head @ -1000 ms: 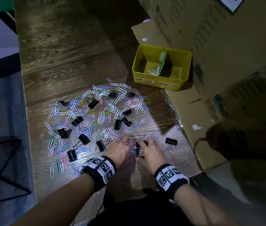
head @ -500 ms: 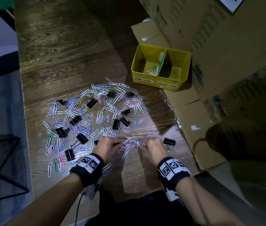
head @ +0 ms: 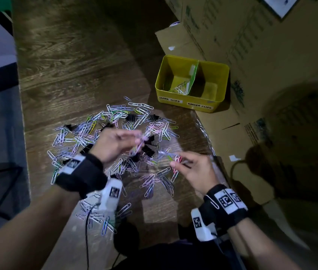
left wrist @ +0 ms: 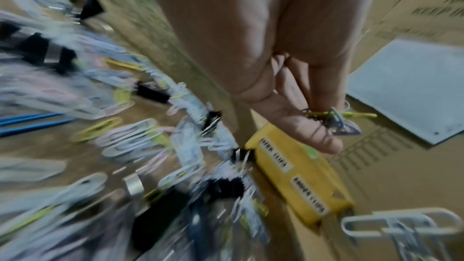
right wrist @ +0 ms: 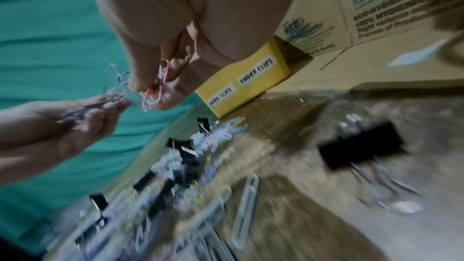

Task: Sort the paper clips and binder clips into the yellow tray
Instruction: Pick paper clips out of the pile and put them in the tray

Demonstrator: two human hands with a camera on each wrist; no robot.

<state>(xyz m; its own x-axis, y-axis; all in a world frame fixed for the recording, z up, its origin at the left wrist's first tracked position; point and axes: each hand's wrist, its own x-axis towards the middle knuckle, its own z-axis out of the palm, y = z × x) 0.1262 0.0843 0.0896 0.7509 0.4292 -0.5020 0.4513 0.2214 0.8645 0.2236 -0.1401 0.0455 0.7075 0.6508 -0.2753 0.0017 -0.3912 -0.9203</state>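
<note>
Coloured paper clips (head: 115, 121) and black binder clips (head: 148, 150) lie scattered across the wooden table (head: 72, 61). My left hand (head: 115, 143) is raised above the pile and pinches a bunch of paper clips (left wrist: 331, 120). Beside it my right hand (head: 191, 168) pinches several paper clips (right wrist: 155, 90), a red one among them. The yellow tray (head: 220, 90) sits at the far right, divided in two, labelled for paper clips and binder clips. A few paper clips (head: 179, 88) lie in its left compartment; the right one looks empty.
Large cardboard boxes (head: 251, 45) stand behind and to the right of the tray, with flattened cardboard (head: 222, 129) under it. One binder clip (right wrist: 361, 146) lies apart at the right of the pile. The table's left edge drops off to a dark floor.
Both hands have lifted off the table, each with a bunch of paper clips, and moved forward over the pile. The camera has come closer.
</note>
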